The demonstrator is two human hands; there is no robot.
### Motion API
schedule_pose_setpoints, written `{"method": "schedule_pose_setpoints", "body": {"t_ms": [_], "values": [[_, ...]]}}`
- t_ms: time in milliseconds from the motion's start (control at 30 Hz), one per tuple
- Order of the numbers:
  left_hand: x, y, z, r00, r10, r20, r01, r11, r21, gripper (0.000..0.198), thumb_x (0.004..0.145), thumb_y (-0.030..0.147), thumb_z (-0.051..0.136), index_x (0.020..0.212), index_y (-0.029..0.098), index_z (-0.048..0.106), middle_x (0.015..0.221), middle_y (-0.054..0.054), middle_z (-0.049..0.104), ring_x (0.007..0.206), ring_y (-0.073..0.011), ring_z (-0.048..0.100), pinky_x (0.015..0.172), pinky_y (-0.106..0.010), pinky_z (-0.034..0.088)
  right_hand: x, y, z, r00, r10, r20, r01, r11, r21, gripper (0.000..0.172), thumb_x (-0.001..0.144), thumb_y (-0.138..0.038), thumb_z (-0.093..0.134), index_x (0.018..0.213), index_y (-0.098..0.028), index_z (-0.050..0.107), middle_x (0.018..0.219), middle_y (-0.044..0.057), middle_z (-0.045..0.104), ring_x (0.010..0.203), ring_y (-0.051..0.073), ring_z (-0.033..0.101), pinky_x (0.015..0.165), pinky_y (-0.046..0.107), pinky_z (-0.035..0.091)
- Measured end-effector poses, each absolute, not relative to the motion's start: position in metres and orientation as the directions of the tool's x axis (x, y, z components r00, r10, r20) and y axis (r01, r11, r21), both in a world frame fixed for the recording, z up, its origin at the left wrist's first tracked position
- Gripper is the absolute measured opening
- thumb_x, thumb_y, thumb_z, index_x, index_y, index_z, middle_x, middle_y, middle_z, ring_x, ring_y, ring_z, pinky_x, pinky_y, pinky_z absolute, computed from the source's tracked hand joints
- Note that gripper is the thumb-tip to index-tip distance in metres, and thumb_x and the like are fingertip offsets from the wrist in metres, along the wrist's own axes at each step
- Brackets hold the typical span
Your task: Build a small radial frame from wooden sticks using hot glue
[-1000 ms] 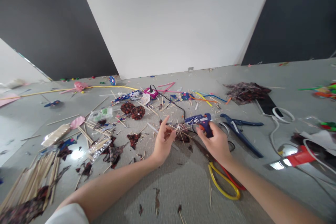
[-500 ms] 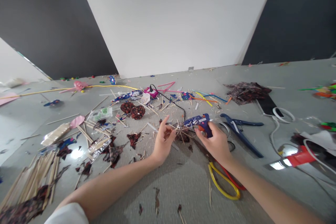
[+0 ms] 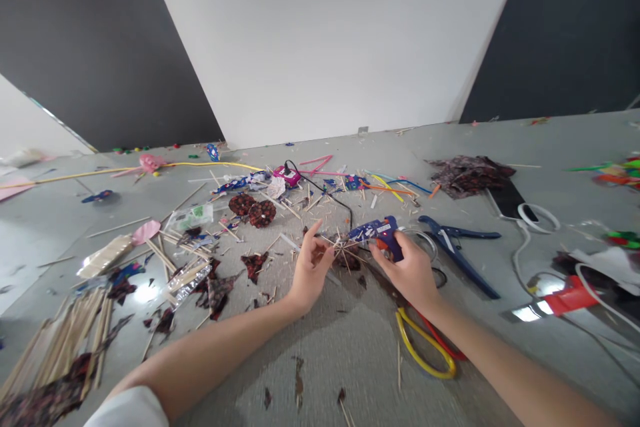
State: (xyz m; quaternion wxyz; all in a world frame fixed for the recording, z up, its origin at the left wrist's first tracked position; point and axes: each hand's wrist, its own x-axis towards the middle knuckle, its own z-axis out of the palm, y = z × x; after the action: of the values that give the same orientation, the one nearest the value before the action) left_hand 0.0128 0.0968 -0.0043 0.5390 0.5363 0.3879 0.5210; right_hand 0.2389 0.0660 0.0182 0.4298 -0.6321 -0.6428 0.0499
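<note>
- Blue glue gun (image 3: 373,231) in right hand (image 3: 414,268), fingers wrapped round the grip; nozzle at the hub of the stick wheel.
- Stick wheel (image 3: 339,244) sits between the hands, over dark fabric (image 3: 351,261). Left hand (image 3: 311,270) has thumb and index nearly closed, looks like a pinch on its edge.
- Done, my read: spokes fan out from a white centre.
- Left: spokes look bare, gluing probably unfinished; fresh glue too small to tell.
- Two patterned rounds (image 3: 262,213) nearby look complete.
</note>
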Motion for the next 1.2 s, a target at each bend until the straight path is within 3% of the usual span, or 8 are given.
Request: {"method": "schedule_pose_setpoints", "body": {"t_ms": [1200], "values": [[0.0137, 0.0953, -0.001, 0.167, 0.974, 0.155, -0.173, -0.126, 0.977, 0.065, 0.098, 0.048, 0.071, 0.153, 0.027, 0.045, 0.089, 0.001, 0.062, 0.078, -0.0132, 0.057, 0.073, -0.025, 0.046, 0.2393, 0.0678, 0.0161, 0.155, 0.872, 0.465, 0.785, 0.177, -0.594, 0.032, 0.096, -0.054, 0.067, 0.091, -0.023, 0.059, 0.081, 0.004, 0.069, 0.074, 0.024, 0.066, 0.071, 0.034, 0.047]]}}
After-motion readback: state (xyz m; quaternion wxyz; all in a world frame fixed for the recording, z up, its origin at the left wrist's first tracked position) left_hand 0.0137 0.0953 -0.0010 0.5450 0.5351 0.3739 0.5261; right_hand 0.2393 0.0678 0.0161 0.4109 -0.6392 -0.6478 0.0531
